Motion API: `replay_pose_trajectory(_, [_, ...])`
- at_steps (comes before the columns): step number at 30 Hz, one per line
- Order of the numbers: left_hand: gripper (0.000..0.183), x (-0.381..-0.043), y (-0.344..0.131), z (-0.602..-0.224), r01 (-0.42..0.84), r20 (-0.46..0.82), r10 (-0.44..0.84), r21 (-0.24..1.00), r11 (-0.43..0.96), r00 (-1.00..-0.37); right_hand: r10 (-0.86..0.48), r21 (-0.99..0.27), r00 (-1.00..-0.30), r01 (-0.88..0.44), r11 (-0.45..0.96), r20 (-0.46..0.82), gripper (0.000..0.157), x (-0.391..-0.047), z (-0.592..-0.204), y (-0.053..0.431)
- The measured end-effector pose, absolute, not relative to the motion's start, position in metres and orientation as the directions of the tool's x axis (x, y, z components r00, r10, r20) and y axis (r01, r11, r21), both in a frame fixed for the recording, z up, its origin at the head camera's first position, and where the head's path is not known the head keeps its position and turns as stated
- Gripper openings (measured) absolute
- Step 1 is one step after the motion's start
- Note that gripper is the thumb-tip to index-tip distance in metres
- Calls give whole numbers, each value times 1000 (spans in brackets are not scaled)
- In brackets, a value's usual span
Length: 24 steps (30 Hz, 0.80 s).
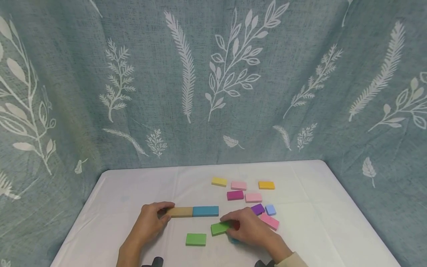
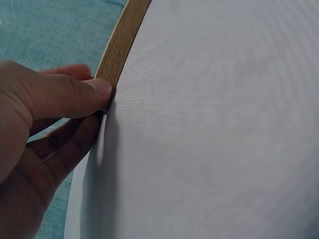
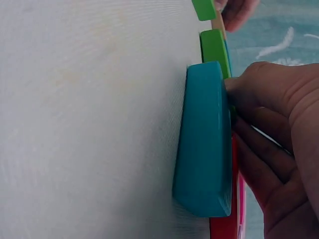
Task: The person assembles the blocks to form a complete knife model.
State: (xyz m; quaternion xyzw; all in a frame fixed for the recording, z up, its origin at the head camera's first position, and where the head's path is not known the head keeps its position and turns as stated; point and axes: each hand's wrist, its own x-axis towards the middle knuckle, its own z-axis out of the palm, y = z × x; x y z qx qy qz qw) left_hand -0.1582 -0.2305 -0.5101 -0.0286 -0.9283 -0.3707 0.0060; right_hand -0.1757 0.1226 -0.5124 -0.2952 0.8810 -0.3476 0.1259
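Note:
My left hand (image 1: pixel 149 223) pinches the left end of a tan wooden block (image 1: pixel 181 212) between thumb and fingers. A blue block (image 1: pixel 205 211) lies end to end with it, forming one straight row. My right hand (image 1: pixel 249 227) pinches a green block (image 1: pixel 218 228) by its right end, a little below the row's right end. Nearer to me lies a second green block (image 1: pixel 195 239). In the right wrist view a teal block (image 3: pixel 202 139) lies just in front of my right fingers; in the head view that hand hides most of it.
Farther back lie yellow (image 1: pixel 219 181), orange (image 1: pixel 266 185), magenta (image 1: pixel 235 195) and pink (image 1: pixel 238 185) blocks. Beside my right hand are purple (image 1: pixel 257 209), light blue (image 1: pixel 270 210) and pink blocks. A red block (image 3: pixel 223 228) shows in the right wrist view. Patterned cloth (image 1: pixel 213 141) surrounds the white table (image 1: pixel 133 185).

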Motion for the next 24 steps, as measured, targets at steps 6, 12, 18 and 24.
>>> replay_pose_trajectory(6, [40,-158,-231,-511,56,36,44,684,727,-998,-540,-734,-839,-329,594,-60,33,-180,-503,128])
replay_pose_trajectory(12, [40,-159,-231,-510,55,34,45,687,725,-998,-491,-722,-871,-342,601,5,35,-199,-502,139])
replay_pose_trajectory(18, [40,-159,-230,-510,62,47,41,680,731,-998,-460,-699,-888,-339,630,16,37,-206,-509,142])
replay_pose_trajectory(24, [41,-158,-230,-511,60,53,33,680,731,-998,-431,-667,-902,-316,675,-9,38,-205,-515,142])
